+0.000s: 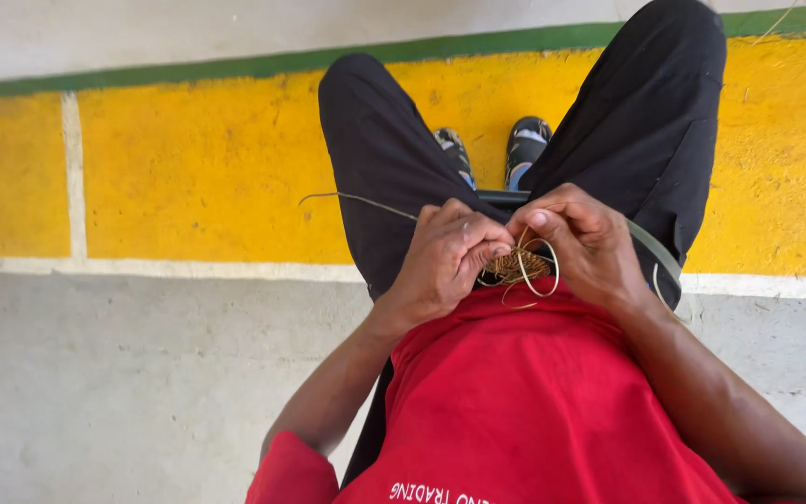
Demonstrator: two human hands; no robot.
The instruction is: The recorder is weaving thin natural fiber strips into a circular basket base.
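Observation:
Both of my hands meet in my lap over a small brown woven fibre piece (pixel 518 266). My left hand (pixel 445 257) is closed around its left side, and a long thin strand (pixel 356 200) trails off to the left from those fingers. My right hand (pixel 578 241) pinches the piece's right edge between thumb and fingers. Pale loose strand loops (pixel 543 277) curl below the weave, over my red shirt. Much of the weave is hidden under my fingers.
I sit in black trousers (pixel 380 168), my shoes (pixel 524 147) on a yellow painted floor (pixel 207 168) bordered by a green stripe (pixel 235 67) and white lines. Grey concrete (pixel 123 383) lies to my left. A greenish strap (pixel 657 250) runs behind my right wrist.

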